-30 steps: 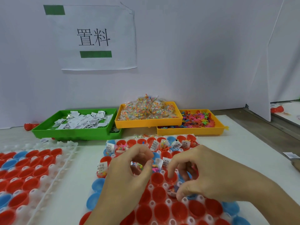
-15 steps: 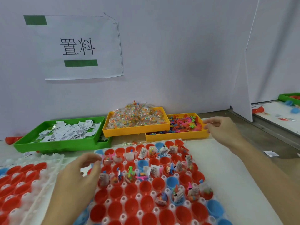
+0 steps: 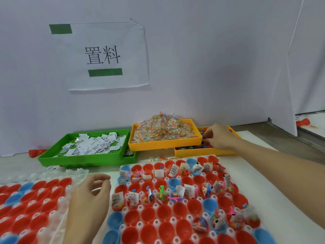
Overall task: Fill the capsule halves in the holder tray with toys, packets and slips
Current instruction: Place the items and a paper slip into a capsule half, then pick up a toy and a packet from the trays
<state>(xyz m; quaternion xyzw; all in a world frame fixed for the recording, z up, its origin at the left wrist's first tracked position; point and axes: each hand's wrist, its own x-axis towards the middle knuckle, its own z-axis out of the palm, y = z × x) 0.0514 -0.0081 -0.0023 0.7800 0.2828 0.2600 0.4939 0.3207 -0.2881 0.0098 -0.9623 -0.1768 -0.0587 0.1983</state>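
Nearest, the holder tray (image 3: 177, 224) lies flat on the worktop (image 3: 274, 196), capsule halves (image 3: 163, 213) mouth-up, its rows running away from the viewer; far rows are filled, near ones mostly bare. The left hand (image 3: 91, 196) hovers beside it, fingers loosely curled, holding nothing. Farther off, the right hand (image 3: 219, 137) pinches at plastic toys (image 3: 193, 147) in the yellow bin (image 3: 202, 153). Judged step: restocking toys; next, carry them to bare halves.

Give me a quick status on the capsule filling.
Right hand picking in toy tray; left hand idle, holding nothing. Holder tray partly filled, near rows empty. Nothing in the way.
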